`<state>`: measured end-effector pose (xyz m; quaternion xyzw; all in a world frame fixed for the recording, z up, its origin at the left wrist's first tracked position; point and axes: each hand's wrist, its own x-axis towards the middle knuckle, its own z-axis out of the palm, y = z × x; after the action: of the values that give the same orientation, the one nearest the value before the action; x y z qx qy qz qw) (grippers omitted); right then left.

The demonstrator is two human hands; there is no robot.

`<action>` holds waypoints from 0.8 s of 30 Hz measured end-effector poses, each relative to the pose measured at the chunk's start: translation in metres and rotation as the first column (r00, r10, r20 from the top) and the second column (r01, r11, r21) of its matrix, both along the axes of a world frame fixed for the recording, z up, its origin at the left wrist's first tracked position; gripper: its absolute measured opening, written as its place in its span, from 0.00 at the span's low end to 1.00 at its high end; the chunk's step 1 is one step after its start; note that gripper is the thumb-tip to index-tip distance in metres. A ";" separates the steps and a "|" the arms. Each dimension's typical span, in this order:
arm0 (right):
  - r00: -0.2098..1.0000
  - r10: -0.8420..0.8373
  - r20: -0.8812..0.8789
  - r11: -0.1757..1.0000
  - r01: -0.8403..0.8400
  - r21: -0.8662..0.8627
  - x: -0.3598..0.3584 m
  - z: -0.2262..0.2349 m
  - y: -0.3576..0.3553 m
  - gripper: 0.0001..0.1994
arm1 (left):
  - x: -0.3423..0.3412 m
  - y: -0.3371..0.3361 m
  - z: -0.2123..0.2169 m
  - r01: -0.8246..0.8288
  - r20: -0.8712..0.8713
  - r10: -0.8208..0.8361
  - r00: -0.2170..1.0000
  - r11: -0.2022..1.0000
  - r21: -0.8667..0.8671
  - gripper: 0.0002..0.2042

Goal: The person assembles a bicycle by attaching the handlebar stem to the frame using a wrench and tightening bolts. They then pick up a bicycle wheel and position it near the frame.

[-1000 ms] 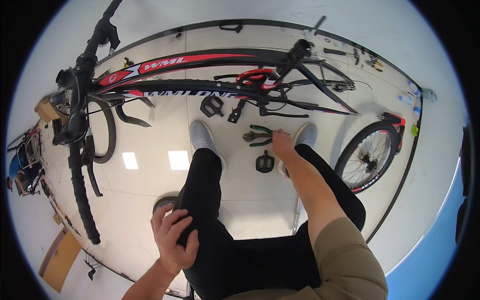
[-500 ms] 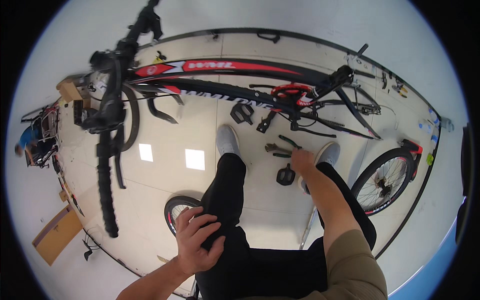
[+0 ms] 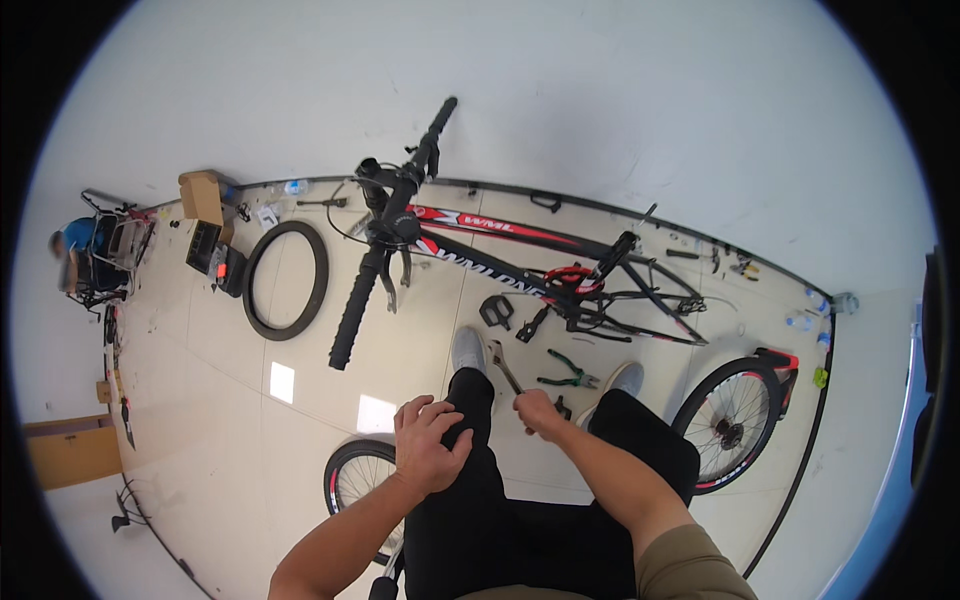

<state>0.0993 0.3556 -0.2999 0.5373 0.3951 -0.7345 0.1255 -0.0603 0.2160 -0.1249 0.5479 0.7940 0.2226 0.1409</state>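
Note:
My right hand (image 3: 538,414) is closed around the handle of an adjustable wrench (image 3: 507,368), holding it above the floor between my legs, its jaw end pointing away from me. Fingers spread, my left hand (image 3: 430,445) lies on my left knee and holds nothing. Green-handled pliers (image 3: 570,371) lie on the floor just beyond the wrench, near my right shoe. A black pedal (image 3: 563,408) beside my right hand is partly hidden. Another black pedal (image 3: 497,311) sits near the bicycle frame (image 3: 500,265), a black and red one with handlebars attached, standing across in front of me.
A wheel (image 3: 735,420) is at the right, and another wheel (image 3: 350,480) shows beside my left leg. Left of the handlebars lies a loose tyre (image 3: 250,300), near an open cardboard box (image 3: 202,200). Several tools and bottles line the wall. Far left, a person (image 3: 80,240) bends down.
My right hand has picked up the adjustable wrench from beside the pliers and drawn it left and toward me. My left hand stays on the knee. The view has tilted up.

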 end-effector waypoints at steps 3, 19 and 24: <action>0.936 -0.049 -0.348 0.921 0.177 0.347 0.023 0.038 -0.021 0.11 | 0.003 0.001 -0.006 -0.007 -0.029 0.009 1.000 0.998 0.057 0.12; 0.868 -0.410 -0.280 0.834 0.481 0.271 0.051 0.067 0.063 0.13 | -0.030 0.050 0.095 0.287 -0.445 -0.168 0.880 0.933 0.215 0.19; 0.764 -0.540 -0.354 0.835 0.540 -0.109 0.025 0.101 0.084 0.12 | -0.149 0.076 0.088 -0.233 -0.301 0.232 0.925 0.972 0.035 0.21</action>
<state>0.1241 0.4395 -0.1994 0.4796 0.2399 -0.8273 -0.1675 -0.2089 0.2916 -0.0373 0.4775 0.8656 0.1502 -0.0095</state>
